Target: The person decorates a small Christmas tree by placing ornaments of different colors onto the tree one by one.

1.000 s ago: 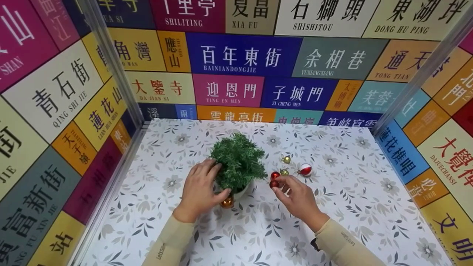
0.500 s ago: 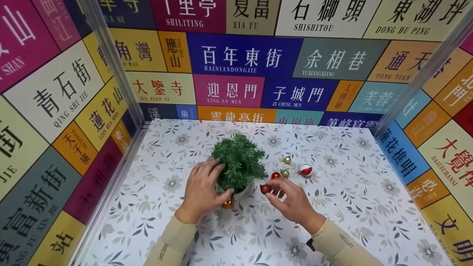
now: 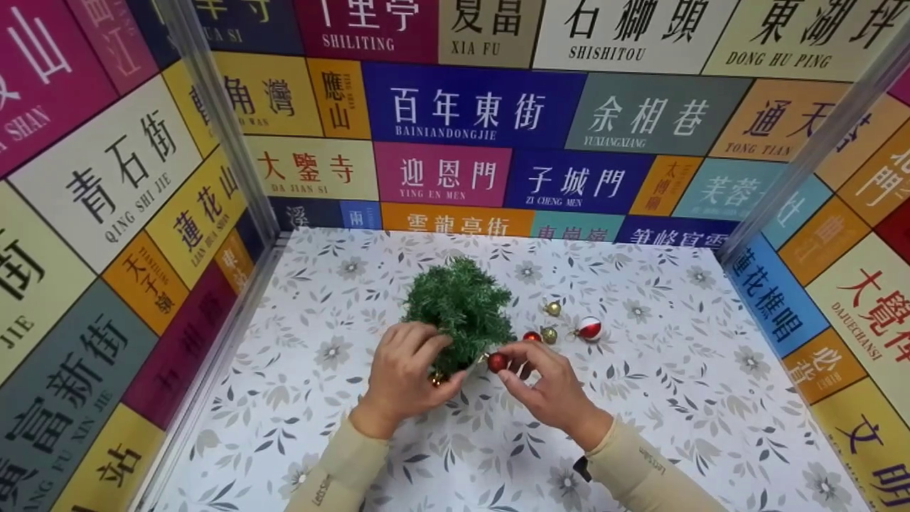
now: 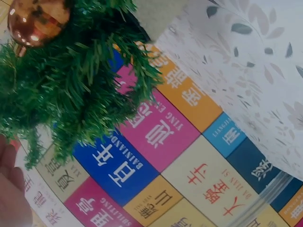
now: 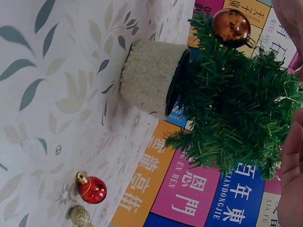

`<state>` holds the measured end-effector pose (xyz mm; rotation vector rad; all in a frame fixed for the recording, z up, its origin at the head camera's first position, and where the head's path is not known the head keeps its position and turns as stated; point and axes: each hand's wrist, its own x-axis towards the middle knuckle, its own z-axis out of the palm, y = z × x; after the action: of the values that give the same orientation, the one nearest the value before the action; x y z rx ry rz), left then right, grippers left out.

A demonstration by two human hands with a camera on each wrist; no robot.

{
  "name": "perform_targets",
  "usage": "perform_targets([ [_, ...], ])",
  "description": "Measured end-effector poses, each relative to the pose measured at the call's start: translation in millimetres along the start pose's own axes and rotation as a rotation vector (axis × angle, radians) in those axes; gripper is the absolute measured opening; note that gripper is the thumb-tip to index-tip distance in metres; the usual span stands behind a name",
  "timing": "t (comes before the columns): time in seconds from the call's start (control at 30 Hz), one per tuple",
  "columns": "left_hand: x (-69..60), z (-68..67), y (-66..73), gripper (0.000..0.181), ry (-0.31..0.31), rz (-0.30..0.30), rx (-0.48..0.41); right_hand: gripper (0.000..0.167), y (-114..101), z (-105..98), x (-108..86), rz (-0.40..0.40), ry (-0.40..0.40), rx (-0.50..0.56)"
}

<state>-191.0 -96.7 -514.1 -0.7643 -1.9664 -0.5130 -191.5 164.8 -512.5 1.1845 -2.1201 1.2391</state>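
A small green artificial Christmas tree (image 3: 458, 306) stands in a pale, rough-textured pot (image 5: 151, 78). My right hand (image 3: 554, 384) pinches a dark red ball ornament (image 3: 498, 362) by the tree's lower right side, its gold cap turned toward the branches. At the tree's front left is my left hand (image 3: 409, 373), fingers bent among the branches, with a gap between thumb and index finger. A copper ball ornament (image 5: 231, 27) hangs on a lower branch, partly hidden in the head view. A thin pale string loop (image 5: 288, 91) shows near both hands in the right wrist view.
Right of the tree lie a shiny red ball (image 5: 93, 190), a glittery gold ball (image 3: 549, 334), another gold ball (image 3: 553, 308) and a red-and-white ball (image 3: 589, 328). The tabletop (image 3: 341, 299) has a leaf pattern. Printed panels (image 3: 469, 107) enclose its back and sides.
My right hand has carried the red ball ornament leftward from beside the other balls to the tree. My left hand has shifted slightly right and toward the tree's front.
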Motion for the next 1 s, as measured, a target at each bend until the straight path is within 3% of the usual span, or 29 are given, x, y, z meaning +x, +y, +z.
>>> perform_targets([
  [0.1, 2.4, 1.5, 4.3, 0.041, 0.018, 0.032, 0.009, 0.038, -15.8, 1.1, 8.6, -0.014, 0.024, 0.031],
  [0.2, 4.0, 3.0, 8.0, 0.038, -0.008, 0.043, 0.016, 0.036, -29.7, 1.2, 15.8, -0.028, 0.039, 0.061],
  [0.3, 3.7, 4.3, 11.5, 0.03, -0.037, 0.04, 0.022, 0.036, -30.1, 2.9, 16.1, -0.034, 0.038, 0.083],
  [0.47, 2.4, 5.5, 14.1, 0.011, -0.035, 0.028, 0.009, 0.034, -28.2, 5.7, 13.8, -0.016, 0.034, 0.103],
  [0.73, 4.2, 4.4, 17.6, 0.003, -0.034, -0.025, -0.053, 0.032, -21.7, 12.9, 3.3, 0.072, 0.027, 0.137],
  [1.0, 10.7, 3.2, 24.1, 0.006, -0.092, -0.088, -0.088, 0.027, -18.4, 20.2, -3.3, 0.251, -0.033, 0.235],
])
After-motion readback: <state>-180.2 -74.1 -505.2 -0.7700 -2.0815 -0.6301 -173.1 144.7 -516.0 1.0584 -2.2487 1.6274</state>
